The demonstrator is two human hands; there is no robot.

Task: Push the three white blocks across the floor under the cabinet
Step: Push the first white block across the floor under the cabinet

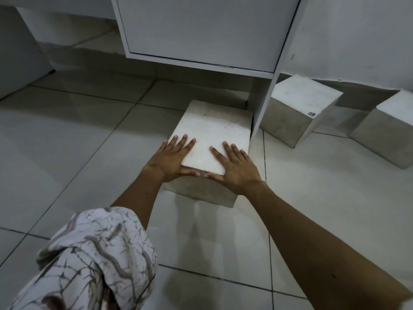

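Note:
A white block (212, 130) lies on the tiled floor with its far end at the cabinet's (201, 30) lower edge, beside the cabinet's right side panel (266, 101). My left hand (172, 159) and my right hand (234, 166) lie flat on the block's near end, fingers spread on top and thumbs against its front face. A second white block (299, 104) stands right of the side panel, outside the cabinet. A third white block (388, 128) sits further right, cut off by the frame edge.
A gap opens between the cabinet's bottom and the floor (89, 130). A white wall (357, 36) runs behind the blocks on the right. My patterned sleeve (93, 260) fills the lower left.

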